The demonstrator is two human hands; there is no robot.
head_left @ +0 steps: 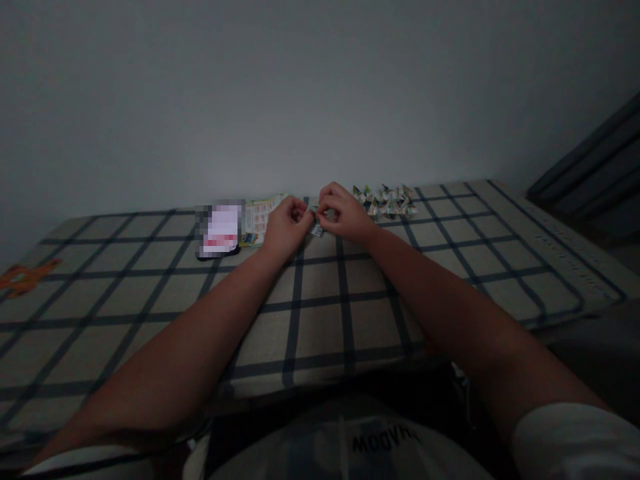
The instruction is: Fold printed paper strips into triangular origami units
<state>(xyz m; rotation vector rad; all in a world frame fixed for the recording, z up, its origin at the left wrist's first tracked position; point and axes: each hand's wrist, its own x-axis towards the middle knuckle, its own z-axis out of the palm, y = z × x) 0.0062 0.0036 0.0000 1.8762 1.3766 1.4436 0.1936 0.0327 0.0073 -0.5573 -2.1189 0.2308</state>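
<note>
Near the far side of the table my left hand (pixel 289 225) and my right hand (pixel 343 212) meet, fingertips almost touching. Between them is a small piece of printed paper (pixel 317 230), pinched by both hands and partly covered by the fingers. Just right of my right hand sits a group of folded paper pieces (pixel 393 201) with pointed tips, several in number. Behind my left hand lies a printed paper sheet (pixel 260 219), partly hidden by that hand.
A phone (pixel 220 230) with a lit, blurred screen lies left of the sheet. The checked tablecloth (pixel 320 320) covers the table, with an orange figure (pixel 29 277) at its left. A pale wall (pixel 320 93) rises directly behind. Dark slatted furniture (pixel 595 167) stands at the right.
</note>
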